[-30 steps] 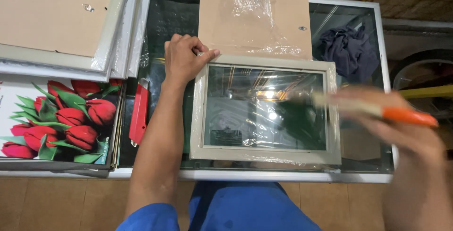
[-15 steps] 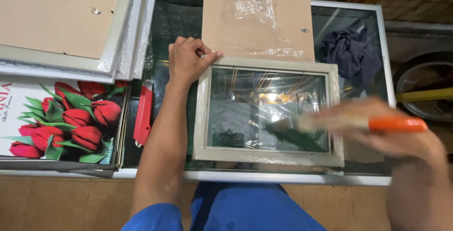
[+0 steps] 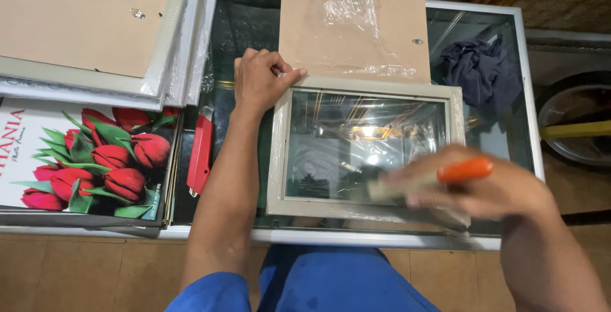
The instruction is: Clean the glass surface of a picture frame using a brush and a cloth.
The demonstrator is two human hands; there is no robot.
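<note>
Picture frame (image 3: 366,149) (pale, plastic-wrapped) pinned by left hand (image 3: 259,83), fingers flat; right hand (image 3: 480,188) grips orange-handled brush (image 3: 433,178).

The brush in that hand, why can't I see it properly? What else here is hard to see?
- Brush, head view: motion blur smears its bristles and the right hand; only the orange handle reads clearly.
- Frame bottom right corner: covered by that hand.
- Wheel: cut off by the right edge.
- Poster: cut off by the left edge.
- Cloth: crumpled, shape unclear.
- Left hand rests on the frame's corner.
</note>
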